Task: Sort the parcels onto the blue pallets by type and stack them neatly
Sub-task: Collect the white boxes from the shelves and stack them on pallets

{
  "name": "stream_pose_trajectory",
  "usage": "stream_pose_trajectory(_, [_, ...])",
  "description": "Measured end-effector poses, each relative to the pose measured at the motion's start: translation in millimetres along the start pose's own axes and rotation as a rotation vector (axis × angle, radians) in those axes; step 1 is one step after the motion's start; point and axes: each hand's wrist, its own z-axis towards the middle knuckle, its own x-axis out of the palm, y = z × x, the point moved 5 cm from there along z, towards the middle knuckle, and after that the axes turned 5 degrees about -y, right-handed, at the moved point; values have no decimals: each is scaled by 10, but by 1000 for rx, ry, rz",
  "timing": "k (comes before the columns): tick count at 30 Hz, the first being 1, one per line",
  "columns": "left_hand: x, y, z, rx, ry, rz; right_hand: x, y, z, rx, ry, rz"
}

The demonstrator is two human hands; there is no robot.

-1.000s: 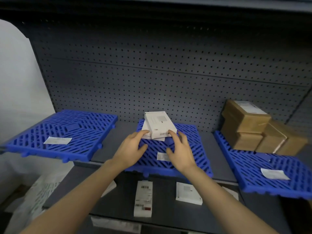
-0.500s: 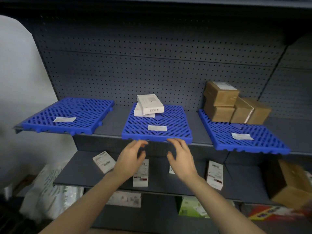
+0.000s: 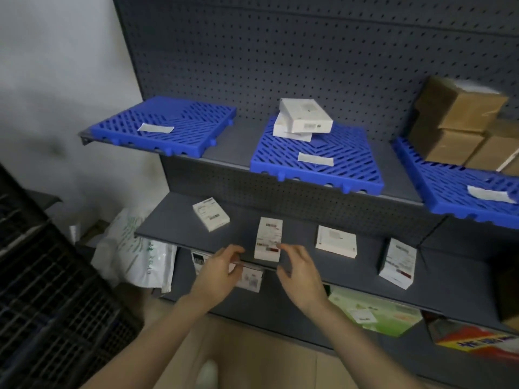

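Three blue pallets lie on the upper shelf: the left pallet [image 3: 165, 126] bears only a paper label, the middle pallet [image 3: 323, 164] bears two stacked white boxes [image 3: 304, 119], and the right pallet [image 3: 460, 189] bears brown cardboard boxes [image 3: 460, 122]. On the shelf below lie several white boxes, among them a narrow labelled box [image 3: 268, 241] at the front edge. My left hand [image 3: 220, 272] and my right hand [image 3: 299, 272] hover either side of that box, fingers loosely spread, holding nothing.
More white boxes [image 3: 210, 214] [image 3: 336, 240] [image 3: 397, 262] sit along the lower shelf. White plastic mailer bags [image 3: 137, 254] lie at lower left. A dark crate stack [image 3: 42, 276] stands on the left. Green and red packages [image 3: 376, 313] fill the bottom shelf.
My hands left the white boxes on the middle pallet and dropped to the lower shelf's front edge. The view swung down and left.
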Motion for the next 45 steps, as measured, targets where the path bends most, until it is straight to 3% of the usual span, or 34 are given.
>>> stream_pose_trajectory(4, [210,754,42,-198,0,-72,726,-109,325,13,124,8])
stream_pose_trajectory(8, [349,1503,282,-288,-34,-81,1511,-192,805,-10,216,-20])
stream_pose_trajectory(19, [824,3209,1582,-316,-215,-156,3407,-808,2397,150,261,126])
stream_pose_trajectory(25, [1127,3614,1981,-225,-126,-28,3857,-1081,2941,108,242,43])
stream_pose_trajectory(28, [1186,3626,2151,-160,-80,74,3954,-1122,3023,118,256,85])
stream_pose_trajectory(35, [1056,3377,2022,-228,-49,-23,3694,-920,2731,87,302,99])
stream_pose_trajectory(45, [50,1960,1061,-248,-232,37,2430,-54,1687,-47,211,154])
